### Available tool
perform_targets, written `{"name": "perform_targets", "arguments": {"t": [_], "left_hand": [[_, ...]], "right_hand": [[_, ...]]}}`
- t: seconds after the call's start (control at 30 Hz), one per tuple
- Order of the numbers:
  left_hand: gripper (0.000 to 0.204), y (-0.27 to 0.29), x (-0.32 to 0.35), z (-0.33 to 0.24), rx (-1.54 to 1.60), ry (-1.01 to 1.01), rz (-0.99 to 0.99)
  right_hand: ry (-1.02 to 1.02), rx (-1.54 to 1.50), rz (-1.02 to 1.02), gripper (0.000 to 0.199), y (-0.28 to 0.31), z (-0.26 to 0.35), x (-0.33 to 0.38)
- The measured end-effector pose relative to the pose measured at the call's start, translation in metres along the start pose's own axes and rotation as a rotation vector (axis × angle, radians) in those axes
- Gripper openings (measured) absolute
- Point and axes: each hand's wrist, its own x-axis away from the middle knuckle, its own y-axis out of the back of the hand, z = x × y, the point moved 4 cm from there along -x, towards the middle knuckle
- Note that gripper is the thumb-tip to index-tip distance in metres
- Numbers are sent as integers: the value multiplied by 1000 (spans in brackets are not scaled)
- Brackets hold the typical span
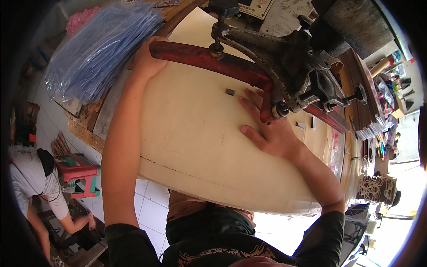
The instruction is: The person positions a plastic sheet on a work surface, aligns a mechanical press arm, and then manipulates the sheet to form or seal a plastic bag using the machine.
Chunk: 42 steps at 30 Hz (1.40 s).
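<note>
A stack of clear bluish plastic bags (100, 49) lies upper left; a white printed label (255, 7) sits top centre.

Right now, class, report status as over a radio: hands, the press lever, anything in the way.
Left hand grips red lever. Right hand flat on cream board, under press head. Small dark block lies nearby.
</note>
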Motion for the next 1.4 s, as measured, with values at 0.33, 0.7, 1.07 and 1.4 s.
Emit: {"name": "perform_targets", "arguments": {"t": [0.33, 0.7, 1.07, 1.4], "left_hand": [[37, -5, -3, 9, 8, -8, 3], [29, -8, -2, 13, 16, -3, -13], [48, 5, 1, -3, 69, 97, 50], [26, 1, 2, 0, -44, 27, -35]], "right_hand": [[58, 6, -38, 67, 4, 1, -3], [29, 22, -2, 67, 3, 6, -7], [65, 44, -70, 65, -2, 5, -11], [109, 49, -130, 68, 0, 8, -11]]}}
